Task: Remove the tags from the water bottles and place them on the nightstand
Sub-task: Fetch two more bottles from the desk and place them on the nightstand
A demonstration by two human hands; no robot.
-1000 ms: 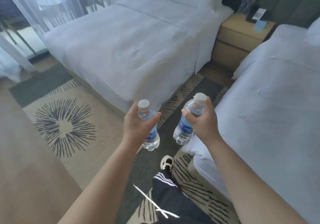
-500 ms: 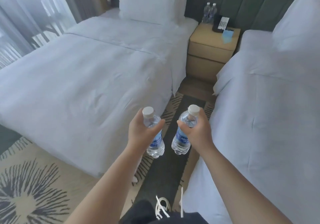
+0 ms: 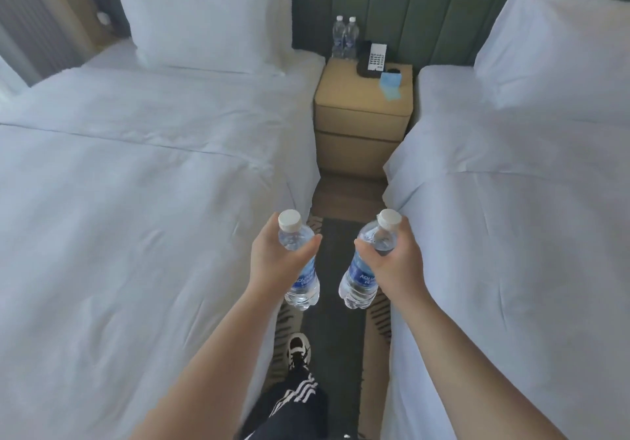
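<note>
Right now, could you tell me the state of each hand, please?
Left hand: grips a water bottle.
Right hand: grips the other water bottle.

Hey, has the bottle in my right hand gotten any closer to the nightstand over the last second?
Yes. The bottle in the right hand has moved forward, into the aisle between the beds, toward the nightstand, which now lies straight ahead.

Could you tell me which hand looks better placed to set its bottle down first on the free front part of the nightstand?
Left, probably: the left hand faces the nightstand's bare front-left area, whereas the right hand faces the phone and blue card.
</note>
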